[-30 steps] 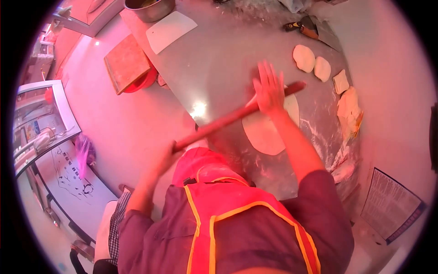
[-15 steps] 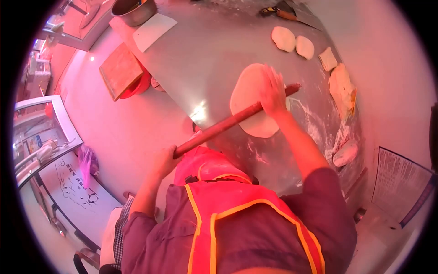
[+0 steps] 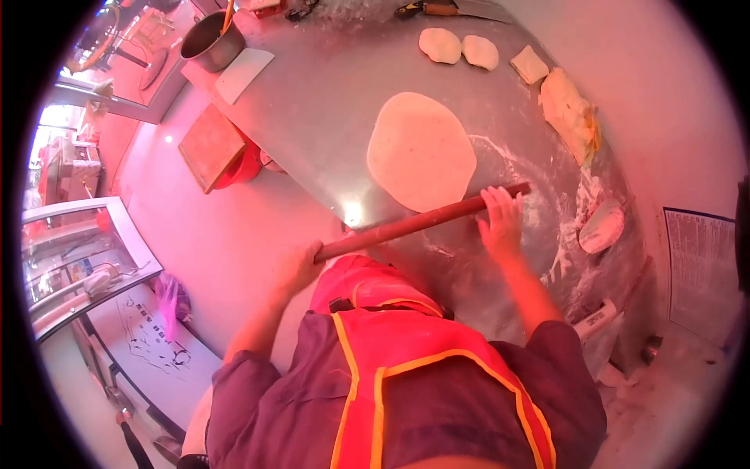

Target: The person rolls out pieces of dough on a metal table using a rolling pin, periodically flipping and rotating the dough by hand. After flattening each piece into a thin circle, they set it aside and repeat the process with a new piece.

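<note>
A long reddish-brown rolling pin [image 3: 402,228] slants across the near side of the metal worktop [image 3: 320,102]. My left hand [image 3: 303,270] is closed round its left end, out past the table edge. Toward the other end, my right hand [image 3: 501,223] has its fingers over the pin and its thumb on the near side. Just beyond the pin lies a flat, roughly oval dough sheet [image 3: 422,152], its near edge close to or under the wood. Streaks of flour mark the surface to the right.
Two dough rounds [image 3: 440,46], a square dough piece [image 3: 530,65] and a larger dough lump [image 3: 568,113] line the far right. A knife [image 3: 469,9] lies at the back. A metal pot [image 3: 212,45] and a white board [image 3: 244,76] stand far left, near a board-topped red bucket [image 3: 238,170].
The rolling pin has come back toward me, off the middle of the dough. My right hand has left the dough's top and sits nearer the pin's right end. The view has shifted.
</note>
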